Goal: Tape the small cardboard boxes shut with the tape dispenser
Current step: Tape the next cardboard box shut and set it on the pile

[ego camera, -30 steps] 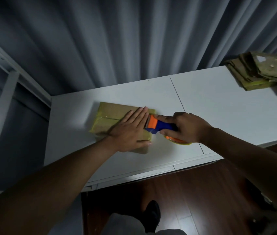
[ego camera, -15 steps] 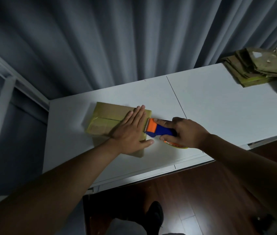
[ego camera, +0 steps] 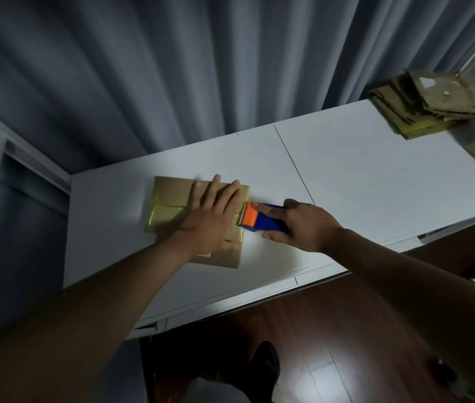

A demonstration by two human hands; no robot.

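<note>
Cardboard box [ego camera: 172, 196]: no legible writing.

Left hand [ego camera: 211, 218]: I've slid it further across the box [ego camera: 172, 193].
Tape dispenser [ego camera: 261, 219]: now lifted, serrated edge showing.

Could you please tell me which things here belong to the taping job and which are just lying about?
In use:
- cardboard box, pressed flat by the left hand
- tape dispenser, gripped by the right hand at the box's right edge

Lying about:
- stack of flattened cardboard at the white table's far right
</note>
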